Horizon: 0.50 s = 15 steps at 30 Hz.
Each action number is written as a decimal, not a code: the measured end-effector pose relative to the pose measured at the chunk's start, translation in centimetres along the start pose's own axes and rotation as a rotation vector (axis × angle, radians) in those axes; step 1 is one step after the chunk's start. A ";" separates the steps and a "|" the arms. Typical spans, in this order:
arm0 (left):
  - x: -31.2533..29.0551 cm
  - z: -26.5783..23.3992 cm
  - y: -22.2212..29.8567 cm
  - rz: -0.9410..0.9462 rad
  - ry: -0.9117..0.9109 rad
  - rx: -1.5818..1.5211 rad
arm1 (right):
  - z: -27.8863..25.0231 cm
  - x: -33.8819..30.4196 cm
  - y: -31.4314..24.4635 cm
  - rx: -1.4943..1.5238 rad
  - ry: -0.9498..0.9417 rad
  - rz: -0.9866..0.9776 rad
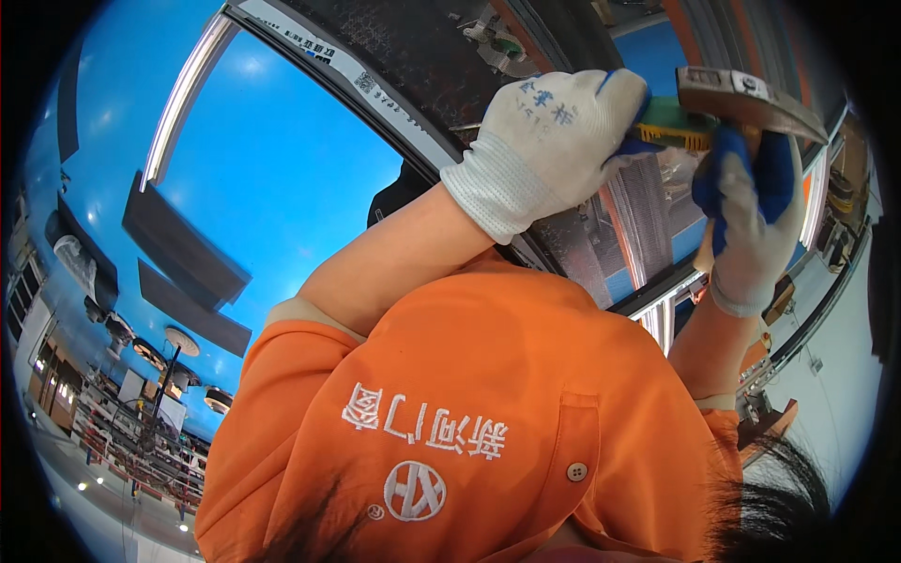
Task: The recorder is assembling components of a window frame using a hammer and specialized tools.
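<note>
My left hand (pixel 563 131), in a white glove with a blue palm side, is closed around a green-and-yellow piece (pixel 678 124) with a ridged yellow edge. Its full shape is hidden by the glove. My right hand (pixel 755 206), gloved alike, grips a hammer (pixel 751 98) by its handle. The metal head lies just above the green-and-yellow piece; whether they touch I cannot tell. Both hands are raised over a dark framed panel (pixel 399 38) with a black and white frame profile (pixel 347 75) along its edge.
To the left spreads a bright blue surface (pixel 310 159) bearing dark grey flat strips (pixel 178 244). Reddish-brown and grey profiles (pixel 638 216) lie under my hands. Racks with long bars (pixel 141 460) stand at the lower left. Coiled cables (pixel 840 192) are at the far right.
</note>
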<state>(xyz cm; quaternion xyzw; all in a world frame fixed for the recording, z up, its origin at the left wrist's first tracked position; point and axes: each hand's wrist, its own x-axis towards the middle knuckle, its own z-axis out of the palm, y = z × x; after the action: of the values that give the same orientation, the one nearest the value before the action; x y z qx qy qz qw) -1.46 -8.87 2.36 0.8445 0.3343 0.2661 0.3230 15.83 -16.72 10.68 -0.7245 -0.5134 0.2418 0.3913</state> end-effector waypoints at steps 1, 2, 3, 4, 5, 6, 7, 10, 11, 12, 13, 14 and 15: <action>0.0 0.0 -0.1 -0.002 0.007 0.002 | -0.5 -0.3 -0.3 -0.100 0.083 0.071; -0.1 0.2 -0.2 -0.011 0.031 0.022 | -1.4 -0.4 -0.4 -0.196 0.162 0.140; 0.0 0.6 -0.3 -0.004 0.050 0.019 | -3.6 -0.3 -0.1 -0.213 0.170 0.142; 0.1 1.0 -0.4 0.003 0.069 0.015 | -6.5 0.1 0.5 -0.008 0.205 0.216; 0.1 1.2 -0.3 0.006 0.086 0.025 | -8.1 0.2 0.9 0.212 0.234 0.287; 0.0 1.2 -0.2 0.003 0.086 0.024 | -7.5 0.0 0.6 0.211 0.231 0.287; -0.1 1.1 0.0 -0.013 0.065 0.024 | -6.1 -0.7 0.2 0.066 0.228 0.317; 0.1 1.0 -0.4 -0.067 0.010 0.050 | -1.9 -1.6 0.0 -0.349 0.205 0.385; 0.2 0.9 -0.3 -0.064 0.009 0.047 | -2.1 -1.6 -0.1 -0.351 0.208 0.386; 0.4 0.9 -0.1 -0.072 0.008 0.054 | -2.2 -1.6 -0.2 -0.354 0.195 0.389; 0.6 0.9 0.0 -0.080 0.006 0.061 | -2.4 -1.5 -0.4 -0.355 0.182 0.391; 0.7 0.8 0.1 -0.088 0.004 0.070 | -2.5 -1.3 -0.5 -0.355 0.168 0.393; 0.7 0.8 0.2 -0.097 0.002 0.080 | -2.7 -1.1 -0.6 -0.354 0.153 0.395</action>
<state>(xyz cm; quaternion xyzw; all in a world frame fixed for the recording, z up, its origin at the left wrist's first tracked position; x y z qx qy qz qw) -0.41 -8.71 2.19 0.8392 0.3854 0.2377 0.3013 17.11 -18.52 12.70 -0.8839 -0.3654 0.1643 0.2415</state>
